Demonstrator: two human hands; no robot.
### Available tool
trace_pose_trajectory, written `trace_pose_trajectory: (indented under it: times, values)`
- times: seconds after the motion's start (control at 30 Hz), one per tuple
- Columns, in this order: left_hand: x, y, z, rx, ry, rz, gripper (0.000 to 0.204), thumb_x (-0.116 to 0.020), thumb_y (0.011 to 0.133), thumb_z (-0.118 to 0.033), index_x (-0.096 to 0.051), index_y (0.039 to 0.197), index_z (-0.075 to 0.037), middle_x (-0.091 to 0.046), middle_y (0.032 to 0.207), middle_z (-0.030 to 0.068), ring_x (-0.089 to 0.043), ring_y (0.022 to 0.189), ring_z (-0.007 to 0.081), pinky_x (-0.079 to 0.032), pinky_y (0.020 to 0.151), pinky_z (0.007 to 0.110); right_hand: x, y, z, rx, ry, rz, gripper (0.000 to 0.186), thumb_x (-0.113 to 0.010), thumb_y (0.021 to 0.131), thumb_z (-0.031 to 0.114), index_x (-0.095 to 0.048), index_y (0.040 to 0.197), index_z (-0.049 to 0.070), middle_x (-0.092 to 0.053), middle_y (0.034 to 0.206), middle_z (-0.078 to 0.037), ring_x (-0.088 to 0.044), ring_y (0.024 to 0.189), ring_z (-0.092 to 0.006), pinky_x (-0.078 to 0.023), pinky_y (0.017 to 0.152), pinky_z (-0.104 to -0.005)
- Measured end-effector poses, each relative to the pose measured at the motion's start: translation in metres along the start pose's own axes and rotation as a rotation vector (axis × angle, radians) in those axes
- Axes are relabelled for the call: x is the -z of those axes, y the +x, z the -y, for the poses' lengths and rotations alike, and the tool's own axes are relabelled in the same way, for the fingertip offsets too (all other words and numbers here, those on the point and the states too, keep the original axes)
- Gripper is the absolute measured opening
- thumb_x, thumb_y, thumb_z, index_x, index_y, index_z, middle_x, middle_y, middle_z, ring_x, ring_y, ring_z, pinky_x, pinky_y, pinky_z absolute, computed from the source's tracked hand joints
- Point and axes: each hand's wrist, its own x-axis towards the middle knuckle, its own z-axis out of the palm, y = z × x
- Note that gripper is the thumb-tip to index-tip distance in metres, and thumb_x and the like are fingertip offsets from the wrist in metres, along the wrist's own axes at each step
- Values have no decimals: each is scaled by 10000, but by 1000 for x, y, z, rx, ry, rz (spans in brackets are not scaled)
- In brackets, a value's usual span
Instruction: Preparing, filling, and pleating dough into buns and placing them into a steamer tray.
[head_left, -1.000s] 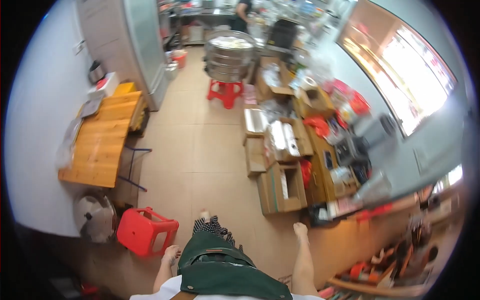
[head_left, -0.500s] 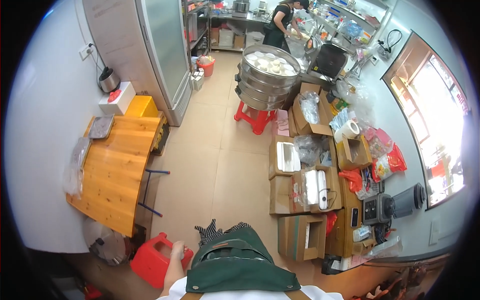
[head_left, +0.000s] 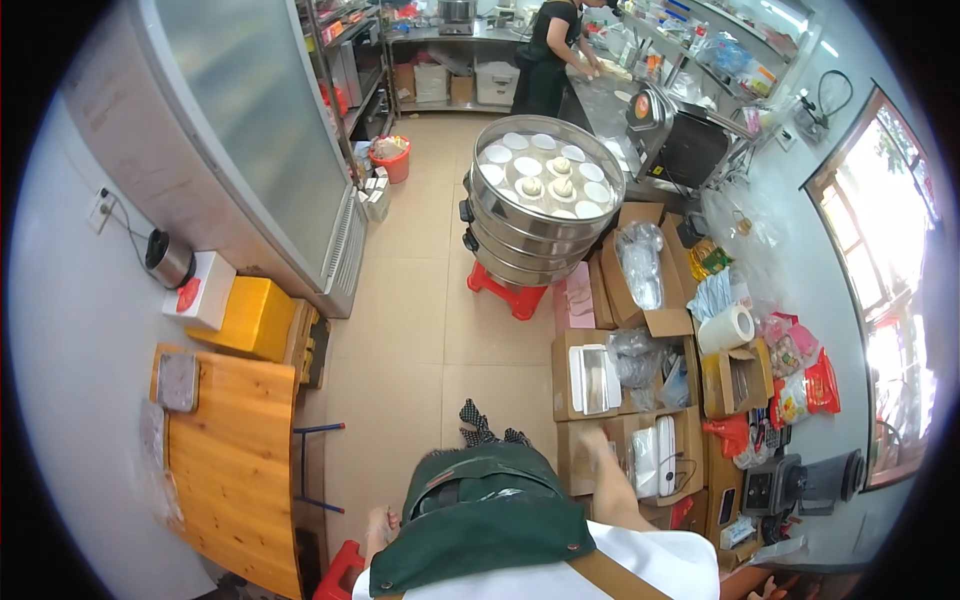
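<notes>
My left hand hangs low beside my green apron. Its fingers are loosely bent and partly apart, with nothing visible in them. Below it, a piece of a red plastic stool shows at the bottom edge, apart from the hand. My right hand is out to the right, in front of the cardboard boxes, its fingers smeared by motion. Ahead stands a stack of round metal steamer trays on a red stool. In the top tray are several white paper rounds and a few pale buns.
Open cardboard boxes line the right side below the window. To the left are a wooden table, a yellow box and a tall glass-door cabinet. A co-worker handles dough at the far metal counter.
My left hand has let go of the red stool, which now sits lower at the frame edge. My right hand has come into view. The steamer stack appears nearer.
</notes>
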Motion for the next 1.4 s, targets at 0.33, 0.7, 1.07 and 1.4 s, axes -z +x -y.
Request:
trace_pose_trajectory:
  times: [0.33, 0.7, 1.07, 1.4]
  values:
    - [6, 121, -413, -111, -231, -43, 218, -536, 939, -277, -618, 863, -89, -620, 726, 50, -560, 576, 165, -448, 504, 307, 158, 58, 759, 988, 376, -67, 393, -578, 907, 290, -641, 1193, 29, -641, 1190, -198, -609, 1115, -349, -470, 962, -406]
    - [-18, 192, -1029, -422, 33, -18, 171, -555, 925, -251, -637, 966, -106, -611, 717, 14, -549, 556, 119, -449, 504, 274, 235, 171, 1042, 579, 885, 0, 251, -555, 939, 120, -675, 1128, 5, -714, 1051, -96, -673, 922, -122, -517, 790, -256]
    - [-222, 237, -1436, -368, 178, 63, 200, -515, 969, -212, -615, 842, -94, -596, 665, 13, -544, 520, 119, -441, 450, 262, 437, 437, 1303, 644, 1876, 191, 431, -619, 938, 229, -526, 1253, -51, -609, 1235, -208, -590, 1158, -297, -440, 1007, -391]
    - [-480, 263, -1771, -418, 323, 311, 172, -525, 945, -195, -618, 827, -109, -592, 648, 16, -535, 511, 129, -427, 446, 274, 557, 685, 1489, 389, 1883, 59, 312, -601, 949, 170, -580, 1176, -43, -658, 1130, -173, -634, 1067, -267, -485, 937, -352]
